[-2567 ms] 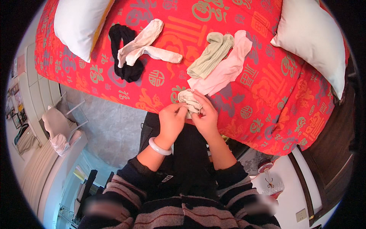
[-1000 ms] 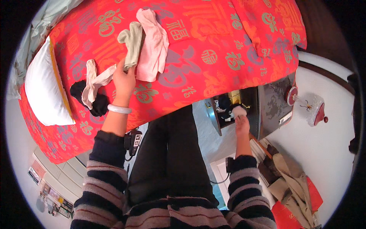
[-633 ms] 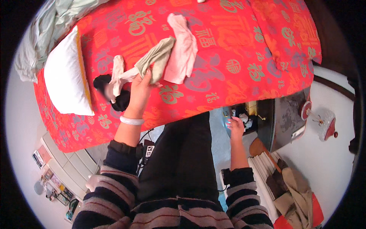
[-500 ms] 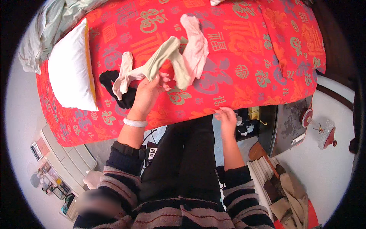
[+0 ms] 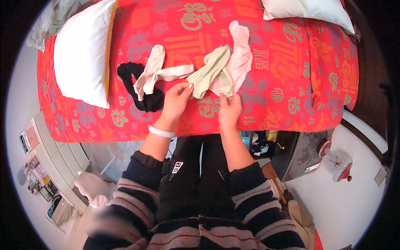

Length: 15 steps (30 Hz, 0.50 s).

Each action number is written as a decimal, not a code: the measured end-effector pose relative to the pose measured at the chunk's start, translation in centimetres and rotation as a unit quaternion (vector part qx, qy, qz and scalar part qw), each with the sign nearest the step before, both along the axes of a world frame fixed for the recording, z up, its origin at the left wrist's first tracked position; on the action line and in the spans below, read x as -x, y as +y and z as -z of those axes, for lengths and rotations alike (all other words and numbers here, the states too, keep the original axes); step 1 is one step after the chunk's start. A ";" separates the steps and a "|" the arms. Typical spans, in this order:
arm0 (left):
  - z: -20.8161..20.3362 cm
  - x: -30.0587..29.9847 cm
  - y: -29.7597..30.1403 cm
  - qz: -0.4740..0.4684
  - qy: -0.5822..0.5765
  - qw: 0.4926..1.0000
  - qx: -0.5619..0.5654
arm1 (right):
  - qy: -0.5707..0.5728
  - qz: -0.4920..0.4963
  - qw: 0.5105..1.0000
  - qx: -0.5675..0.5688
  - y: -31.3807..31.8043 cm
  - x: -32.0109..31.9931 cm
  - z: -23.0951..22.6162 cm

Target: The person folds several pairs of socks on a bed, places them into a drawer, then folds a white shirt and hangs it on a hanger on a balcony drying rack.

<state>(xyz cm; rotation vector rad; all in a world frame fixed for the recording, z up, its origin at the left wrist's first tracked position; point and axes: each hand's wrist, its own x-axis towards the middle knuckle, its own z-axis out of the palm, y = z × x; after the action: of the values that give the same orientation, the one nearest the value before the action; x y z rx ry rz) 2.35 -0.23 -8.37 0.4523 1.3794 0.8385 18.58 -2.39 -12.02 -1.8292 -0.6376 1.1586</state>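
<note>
A pair of pale green ribbed socks [image 5: 207,74] lies crossed on the red patterned bedspread [image 5: 166,121]. My left hand [image 5: 177,100], with a pale bangle at its wrist, pinches the lower left end of one. The other's lower end is pinched by my right hand [image 5: 230,110]. Pink socks [image 5: 240,54] lie to the right, partly beneath the green ones. Left of my left hand, cream socks [image 5: 153,68] rest across black socks [image 5: 151,100], one cream sock reaching toward the green pair.
A white pillow [image 5: 83,54] with a yellow edge lies at the bed's left, and another pillow [image 5: 308,10] at the far right. Crumpled pale cloth [image 5: 43,29] hangs at the far left corner. A glass jar [image 5: 339,164] with a red lid stands on a white surface at right.
My left hand has lowered the green socks onto the bed. My right hand has moved up from the bed's edge and taken hold of a green sock. The view has shifted.
</note>
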 end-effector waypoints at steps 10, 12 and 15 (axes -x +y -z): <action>-3.1 2.3 -1.8 -0.043 0.198 0.968 -0.146 | 0.172 0.037 0.983 -0.044 0.4 -6.1 -5.4; -3.9 2.7 -3.1 0.050 0.347 0.913 -0.208 | 0.100 0.048 0.994 0.012 0.2 -6.9 -5.3; -4.0 2.5 -5.0 0.189 0.456 0.795 -0.352 | 0.124 0.083 0.988 0.036 -0.3 -7.5 -4.6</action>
<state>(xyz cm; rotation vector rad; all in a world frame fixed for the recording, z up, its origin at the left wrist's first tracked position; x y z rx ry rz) -0.18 -5.25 -4.40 1.8496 1.6928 0.7968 26.12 -2.69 -7.42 -1.7241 -0.2988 1.2844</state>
